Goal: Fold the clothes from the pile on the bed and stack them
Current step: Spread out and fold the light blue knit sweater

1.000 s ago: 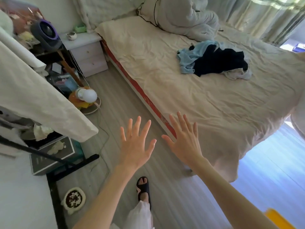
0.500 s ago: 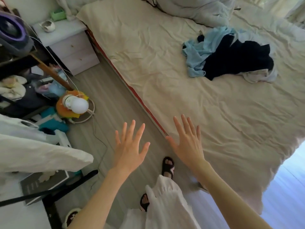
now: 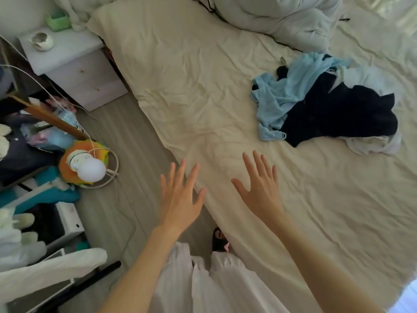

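Observation:
A small pile of clothes lies on the cream bed sheet (image 3: pixel 203 91) at the right: a light blue garment (image 3: pixel 277 98), a dark navy one (image 3: pixel 343 114) and a white one (image 3: pixel 372 143) under them. My left hand (image 3: pixel 180 197) hovers over the floor at the bed's edge, fingers spread and holding nothing. My right hand (image 3: pixel 259 190) is held out over the sheet, fingers spread and empty. Both hands are well short of the pile, below and left of it.
A crumpled grey duvet (image 3: pixel 288 21) lies at the head of the bed. A white nightstand (image 3: pixel 76 71) stands at the left. On the floor sit a round lamp (image 3: pixel 90 169), cables and boxes (image 3: pixel 65 222). My sandalled foot (image 3: pixel 220 240) is by the bed.
I have stepped closer to the bed, so the pile looks nearer and larger. Both hands stay spread and empty; the right one is now over the sheet.

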Demonstrator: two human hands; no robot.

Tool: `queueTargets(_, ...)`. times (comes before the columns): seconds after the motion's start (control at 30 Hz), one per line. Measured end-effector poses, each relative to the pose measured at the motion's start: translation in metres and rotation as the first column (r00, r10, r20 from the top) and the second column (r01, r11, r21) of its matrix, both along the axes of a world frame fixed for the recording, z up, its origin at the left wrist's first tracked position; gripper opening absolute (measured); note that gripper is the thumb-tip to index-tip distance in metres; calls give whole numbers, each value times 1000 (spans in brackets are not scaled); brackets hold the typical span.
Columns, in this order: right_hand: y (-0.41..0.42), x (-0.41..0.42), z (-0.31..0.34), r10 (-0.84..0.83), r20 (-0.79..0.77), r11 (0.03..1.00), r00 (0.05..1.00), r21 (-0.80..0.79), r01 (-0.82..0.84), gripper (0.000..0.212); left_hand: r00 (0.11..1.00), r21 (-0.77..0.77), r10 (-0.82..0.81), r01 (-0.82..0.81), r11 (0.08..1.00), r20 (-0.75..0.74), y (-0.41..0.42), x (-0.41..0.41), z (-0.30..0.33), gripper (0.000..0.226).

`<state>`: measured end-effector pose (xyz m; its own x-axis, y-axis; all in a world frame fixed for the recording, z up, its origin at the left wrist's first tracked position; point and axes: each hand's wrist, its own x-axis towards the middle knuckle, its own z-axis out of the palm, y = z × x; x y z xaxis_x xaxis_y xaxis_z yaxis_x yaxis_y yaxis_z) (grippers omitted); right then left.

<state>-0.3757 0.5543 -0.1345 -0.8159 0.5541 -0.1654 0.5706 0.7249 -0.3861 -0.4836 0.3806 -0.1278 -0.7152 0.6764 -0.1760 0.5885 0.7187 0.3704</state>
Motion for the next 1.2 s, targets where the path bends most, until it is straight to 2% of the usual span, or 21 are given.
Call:
queueTargets(0.23, 28, -90, -15, 0, 36, 1000, 999, -21, 0, 70, 998, -42, 3, 0, 999, 63, 21, -90, -19, 63)
queueTargets(0.5, 50, -216, -35, -134, 60, 991, 989, -17, 136, 69, 980, -73, -197, 198, 978, 16, 71, -271, -32, 64)
queueTargets(0.63, 77, -251, -38, -203, 58, 979, 978, -18, 204, 66, 966, -80, -257, 257, 963, 6, 108, -325, -38, 64)
queueTargets(0.83, 160, -258, -76, -328, 98, 945, 940, 33, 326, 63, 918, -124, -392, 397, 909, 63, 191, -339, -91, 63)
queueTargets(0.97, 234, -259, -132, -421, 173, 907, 891, 92, 411, 58, 871, -154, -477, 490, 858, 113, 245, -325, -156, 61)
queueTargets(1.07, 274, -256, -181, -477, 222, 876, 850, 195, 441, 50, 851, -202, -497, 523, 828, 168, 270, -313, -207, 62)
queueTargets(1.2, 305, -249, -237, -560, 271, 823, 783, 293, 487, 54, 799, -259, -562, 601, 756, 212, 289, -304, -262, 63)
